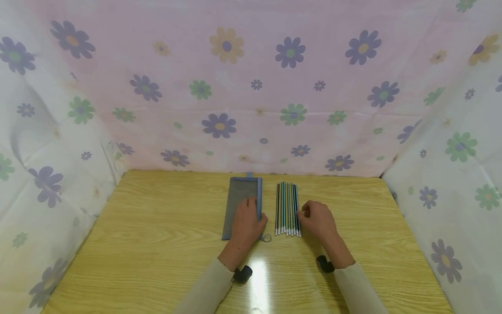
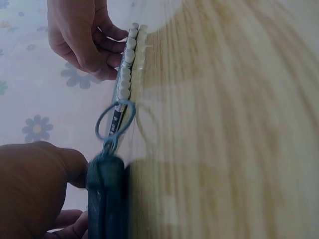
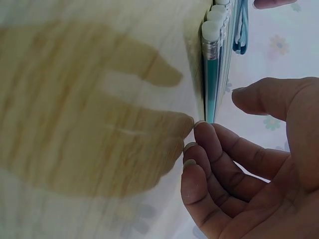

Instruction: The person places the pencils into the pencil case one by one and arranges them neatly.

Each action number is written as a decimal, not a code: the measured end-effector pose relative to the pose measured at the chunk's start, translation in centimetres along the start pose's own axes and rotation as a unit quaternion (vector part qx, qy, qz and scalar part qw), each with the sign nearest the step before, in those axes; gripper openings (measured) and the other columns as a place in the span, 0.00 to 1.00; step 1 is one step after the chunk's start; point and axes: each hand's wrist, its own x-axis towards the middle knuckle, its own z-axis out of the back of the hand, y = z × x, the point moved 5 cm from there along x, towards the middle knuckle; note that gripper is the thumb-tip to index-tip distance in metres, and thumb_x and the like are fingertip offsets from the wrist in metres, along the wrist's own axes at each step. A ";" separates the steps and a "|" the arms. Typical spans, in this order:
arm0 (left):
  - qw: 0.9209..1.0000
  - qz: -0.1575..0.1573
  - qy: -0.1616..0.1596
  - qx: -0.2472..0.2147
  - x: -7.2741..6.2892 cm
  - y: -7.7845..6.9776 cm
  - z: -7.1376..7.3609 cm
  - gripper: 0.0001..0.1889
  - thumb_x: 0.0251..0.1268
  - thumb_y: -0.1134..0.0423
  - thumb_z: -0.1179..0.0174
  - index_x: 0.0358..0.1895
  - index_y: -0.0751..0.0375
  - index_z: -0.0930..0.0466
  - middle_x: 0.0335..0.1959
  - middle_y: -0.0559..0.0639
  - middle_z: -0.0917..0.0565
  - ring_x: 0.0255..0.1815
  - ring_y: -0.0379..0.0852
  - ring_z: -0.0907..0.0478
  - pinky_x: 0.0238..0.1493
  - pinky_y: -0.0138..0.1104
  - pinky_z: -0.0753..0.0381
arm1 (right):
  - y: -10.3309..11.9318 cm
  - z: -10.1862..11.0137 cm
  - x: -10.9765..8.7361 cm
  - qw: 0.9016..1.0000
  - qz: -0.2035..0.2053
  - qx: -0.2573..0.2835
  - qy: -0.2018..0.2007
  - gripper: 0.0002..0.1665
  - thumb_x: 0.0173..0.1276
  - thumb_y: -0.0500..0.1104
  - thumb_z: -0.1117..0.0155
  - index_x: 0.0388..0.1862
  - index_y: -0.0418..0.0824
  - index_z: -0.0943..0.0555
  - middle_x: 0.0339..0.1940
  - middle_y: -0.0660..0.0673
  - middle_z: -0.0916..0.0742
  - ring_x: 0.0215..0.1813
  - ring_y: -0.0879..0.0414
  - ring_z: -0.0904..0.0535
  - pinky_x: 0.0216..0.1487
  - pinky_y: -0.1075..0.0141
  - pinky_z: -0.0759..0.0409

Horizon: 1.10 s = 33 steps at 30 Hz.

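A flat blue-grey mesh zip pouch (image 1: 236,194) lies on the table, with a small ring (image 1: 267,238) at its near right corner. My left hand (image 1: 245,222) rests on the pouch, fingers pointing away from me and thumb by the zip edge. To the right of it lies a row of several striped pencils (image 1: 287,209), side by side, white erasers toward me. Beside the row's right edge is my right hand (image 1: 319,220), fingers loosely bent. In the right wrist view its fingertips (image 3: 204,132) are at the outermost pencil (image 3: 212,82), with the thumb apart.
The wooden table (image 1: 164,244) spreads out on both sides of the pouch and pencils. A flower-printed cloth (image 1: 251,96) hangs behind the table and along its left and right sides. Each wrist carries a small black camera (image 1: 243,274).
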 end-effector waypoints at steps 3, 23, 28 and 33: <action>1.000 0.015 0.007 -0.025 0.0 0.2 -0.1 0.26 0.69 0.64 0.32 0.67 0.70 0.24 0.56 0.66 0.17 0.55 0.62 0.17 0.51 0.51 0.14 | -0.1 0.0 0.1 1.000 -0.003 0.005 0.002 0.17 0.74 0.45 0.31 0.48 0.30 0.13 0.38 0.40 0.11 0.39 0.46 0.14 0.42 0.49 0.14; 1.000 0.007 -0.013 -0.002 0.0 -0.1 -0.1 0.23 0.67 0.65 0.31 0.63 0.69 0.21 0.54 0.62 0.16 0.53 0.59 0.16 0.51 0.48 0.13 | -0.3 -0.3 0.3 1.000 -0.002 0.016 0.002 0.13 0.74 0.43 0.31 0.44 0.32 0.14 0.36 0.41 0.12 0.37 0.49 0.16 0.40 0.51 0.15; 0.999 0.002 -0.033 -0.019 0.0 -0.1 -0.1 0.19 0.66 0.71 0.36 0.59 0.71 0.20 0.47 0.64 0.14 0.42 0.58 0.13 0.39 0.45 0.13 | -0.4 -0.4 0.2 1.000 0.003 0.020 0.001 0.12 0.74 0.43 0.30 0.44 0.32 0.14 0.36 0.41 0.12 0.36 0.48 0.16 0.39 0.51 0.15; 0.999 0.005 -0.039 -0.031 0.0 -0.2 -0.1 0.16 0.65 0.72 0.37 0.56 0.72 0.18 0.44 0.64 0.13 0.31 0.51 0.17 0.29 0.38 0.18 | -0.5 -0.3 0.3 1.000 0.000 0.022 0.001 0.12 0.74 0.43 0.30 0.44 0.33 0.14 0.36 0.41 0.12 0.37 0.48 0.16 0.40 0.51 0.15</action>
